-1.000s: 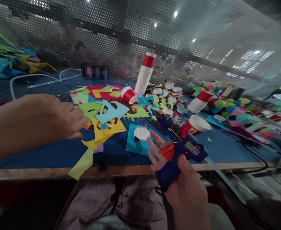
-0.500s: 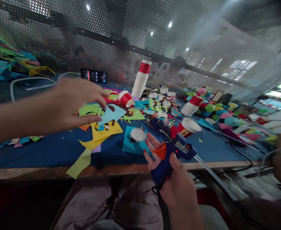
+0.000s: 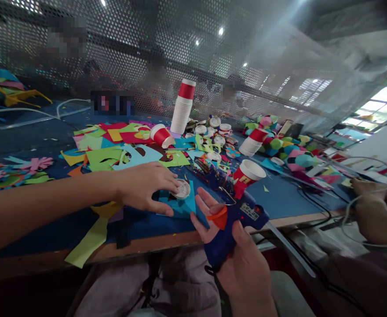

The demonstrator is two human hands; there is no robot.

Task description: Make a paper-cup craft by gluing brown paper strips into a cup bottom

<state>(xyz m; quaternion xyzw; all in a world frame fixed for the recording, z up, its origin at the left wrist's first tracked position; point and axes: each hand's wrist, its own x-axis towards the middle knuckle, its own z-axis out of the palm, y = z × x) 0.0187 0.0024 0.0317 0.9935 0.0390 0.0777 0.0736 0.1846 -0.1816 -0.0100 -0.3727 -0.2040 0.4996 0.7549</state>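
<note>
A dark blue hot glue gun [image 3: 221,244] with an orange trigger and a small red light rests in my right hand [image 3: 248,268]. The thumb lies along its back and some fingers stretch past the trigger; a clear glue stick [image 3: 290,248] sticks out behind. My left hand [image 3: 149,185] reaches over a square of blue paper [image 3: 188,203], thumb and fingers apart. Its fingertips reach the left edge of a round white disc [image 3: 183,189] with drawn lines, which looks like a cup bottom. Whether they press on it I cannot tell.
Coloured paper scraps [image 3: 106,158] spread behind my left hand. A tall cup stack [image 3: 182,110], a tipped cup [image 3: 161,135] and a red-and-white cup [image 3: 249,171] stand further back. Paper balls [image 3: 299,158] lie at right. Another person's hands [image 3: 374,207] work at far right.
My left hand has swept right and down, from above the scraps to the white disc on the blue paper. The right hand keeps hold of the glue gun. The view has shifted rightward.
</note>
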